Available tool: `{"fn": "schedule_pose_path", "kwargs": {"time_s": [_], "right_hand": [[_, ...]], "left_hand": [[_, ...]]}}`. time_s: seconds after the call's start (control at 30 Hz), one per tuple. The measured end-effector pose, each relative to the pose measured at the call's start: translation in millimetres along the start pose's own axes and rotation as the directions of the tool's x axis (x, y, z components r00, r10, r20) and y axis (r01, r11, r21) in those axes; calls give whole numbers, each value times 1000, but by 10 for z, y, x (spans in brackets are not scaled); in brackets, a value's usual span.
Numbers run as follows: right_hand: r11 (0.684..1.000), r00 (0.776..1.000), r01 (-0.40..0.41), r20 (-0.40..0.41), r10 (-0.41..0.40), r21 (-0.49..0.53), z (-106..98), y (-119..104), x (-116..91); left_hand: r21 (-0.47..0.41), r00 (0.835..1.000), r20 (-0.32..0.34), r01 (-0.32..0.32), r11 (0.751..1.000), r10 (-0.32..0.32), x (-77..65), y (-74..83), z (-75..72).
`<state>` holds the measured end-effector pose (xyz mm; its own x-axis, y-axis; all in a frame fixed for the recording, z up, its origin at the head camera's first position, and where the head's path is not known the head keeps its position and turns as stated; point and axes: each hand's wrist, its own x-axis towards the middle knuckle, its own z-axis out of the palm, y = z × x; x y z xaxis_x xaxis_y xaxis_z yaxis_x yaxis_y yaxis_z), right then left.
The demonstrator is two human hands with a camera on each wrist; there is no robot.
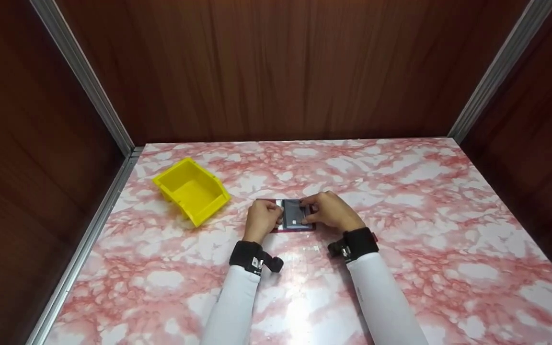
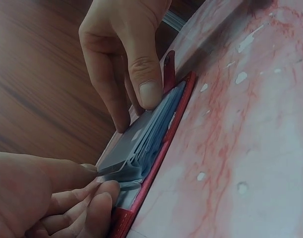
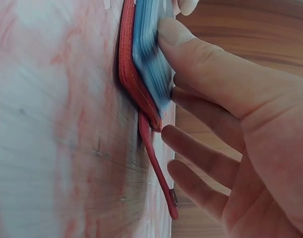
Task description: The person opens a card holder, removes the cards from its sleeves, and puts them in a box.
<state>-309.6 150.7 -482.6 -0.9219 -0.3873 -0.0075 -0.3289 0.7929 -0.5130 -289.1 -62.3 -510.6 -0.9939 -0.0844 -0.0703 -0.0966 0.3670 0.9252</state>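
Observation:
A red card holder lies opened on the table, its stack of clear plastic sleeves showing. On top of the stack is a dark grey card with a small light square. My left hand pinches the sleeves' edge between thumb and fingers at the holder's left part. From the right, my right hand holds the card, thumb at its near side and a finger at its far side. The other right fingers hang loosely beside the holder in the right wrist view. A red strap with a snap sticks out from the holder.
A yellow plastic bin stands on the table left of the hands, tilted in outline toward them. The red-and-white marbled table is bounded by dark wood-grain panels with metal corner posts.

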Motion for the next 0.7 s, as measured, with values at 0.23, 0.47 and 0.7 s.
{"fn": "schedule_pose_path", "kwargs": {"time_s": [0.23,0.47,0.7], "right_hand": [[999,999,35,4,-35,-25,18,-37,9],[998,999,39,11,-38,-41,30,-45,18],[999,999,31,9,-30,-37,21,-40,21]], "left_hand": [[13,1000,-5,21,1000,-21,-4,9,8],[32,1000,-4,22,999,-21,-3,8,5],[58,1000,1,12,998,-12,-4,19,1]]}}
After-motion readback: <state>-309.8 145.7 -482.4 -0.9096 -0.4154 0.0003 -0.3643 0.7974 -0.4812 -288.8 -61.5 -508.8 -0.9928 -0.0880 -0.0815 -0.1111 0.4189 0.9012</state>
